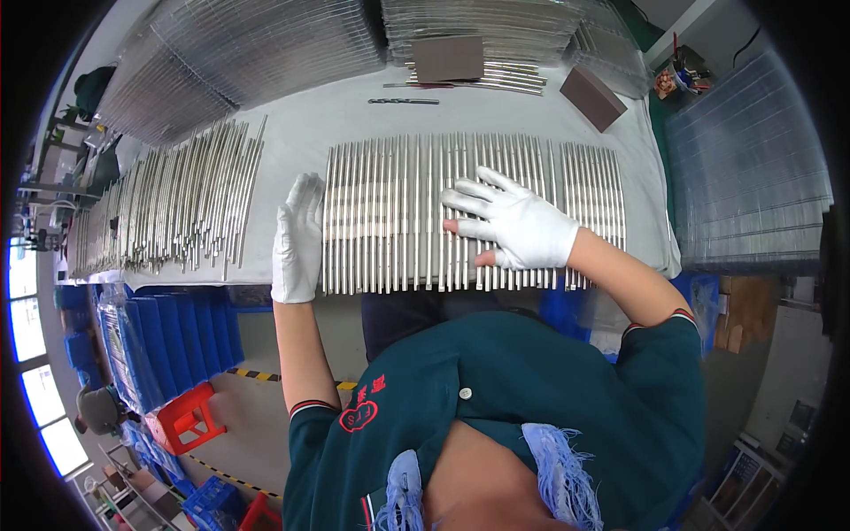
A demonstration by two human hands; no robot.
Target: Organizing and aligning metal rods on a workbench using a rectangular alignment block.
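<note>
A wide row of thin shiny metal rods point(416, 212) lies side by side on the pale cloth-covered table, their ends toward me. My left hand point(299, 237), in a white glove, stands on edge against the row's left end, its fingers stretched out and pointing away from me. On top of the rods, right of the middle, my right hand point(509, 219) lies flat with its fingers spread. Its white glove leaves the thumb and one fingertip bare. Neither hand grips anything.
A second, uneven pile of metal rods point(190, 195) lies at the left. Behind are a drill bit point(404, 101), two brown blocks point(593, 99) and stacked clear plastic trays point(266, 53). More clear trays point(744, 159) stand at the right. A red stool point(190, 419) and blue crates point(181, 332) are at lower left.
</note>
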